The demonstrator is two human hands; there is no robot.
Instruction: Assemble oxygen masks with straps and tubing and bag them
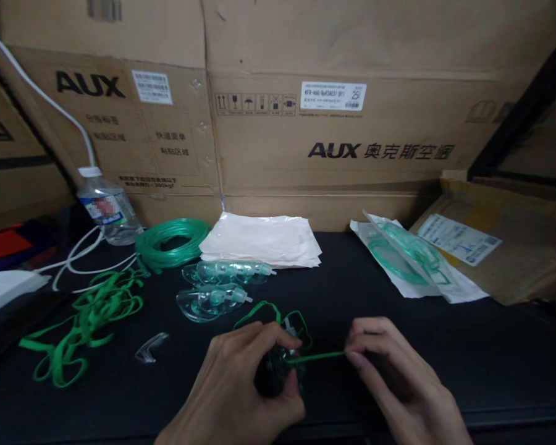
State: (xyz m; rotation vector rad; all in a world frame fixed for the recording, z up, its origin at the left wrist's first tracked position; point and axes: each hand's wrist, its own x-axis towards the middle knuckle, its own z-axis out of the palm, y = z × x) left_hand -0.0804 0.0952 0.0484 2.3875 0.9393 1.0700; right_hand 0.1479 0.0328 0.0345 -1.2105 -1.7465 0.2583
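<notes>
My left hand is closed around a clear green oxygen mask, most of which the fingers hide. A green elastic strap runs taut from the mask to my right hand, which pinches its end between thumb and fingertips. Part of the strap loops up behind my left fingers. Beyond that hand lie more clear green masks on the black table. To the left rest a tangle of green straps and a small clear bent plastic piece.
A coil of green tubing and a stack of white pouches sit at the back. Beside a plastic bottle run white cables. Packaged green tubing leans near a cardboard box on the right. Large cartons wall off the rear.
</notes>
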